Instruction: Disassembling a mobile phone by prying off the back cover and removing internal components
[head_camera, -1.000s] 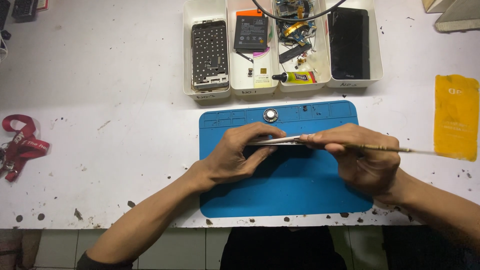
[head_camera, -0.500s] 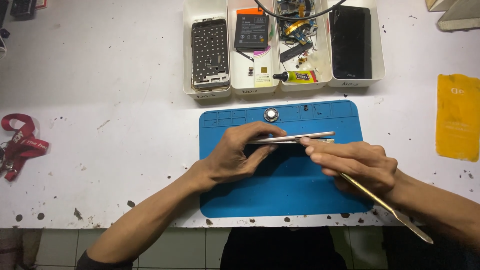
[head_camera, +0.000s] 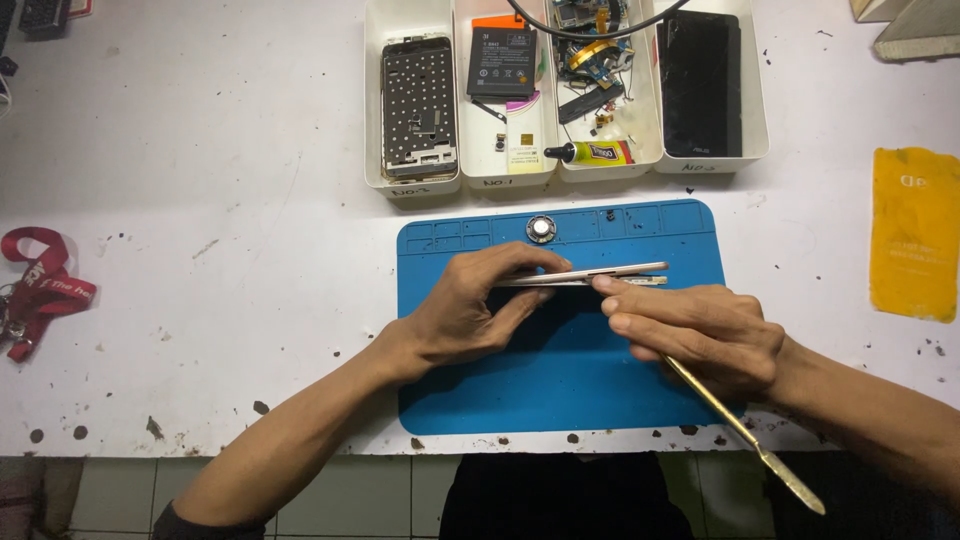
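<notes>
A thin silver phone body (head_camera: 590, 274) stands on edge over the blue work mat (head_camera: 560, 380). My left hand (head_camera: 470, 305) grips its left end between thumb and fingers. My right hand (head_camera: 700, 330) rests fingertips against the phone's right end while holding a long flat metal pry tool (head_camera: 745, 435), whose blade points down and right past the table's front edge.
Four white trays (head_camera: 565, 170) stand behind the mat with a phone frame (head_camera: 418, 108), a battery (head_camera: 501, 62), loose parts and a glue tube (head_camera: 590, 152), and a black screen (head_camera: 700, 82). A yellow sheet (head_camera: 915, 232) lies at right, a red lanyard (head_camera: 45, 290) at left.
My right hand has swung the pry tool from lying level to the right to pointing down toward me. The left hand keeps its hold on the phone.
</notes>
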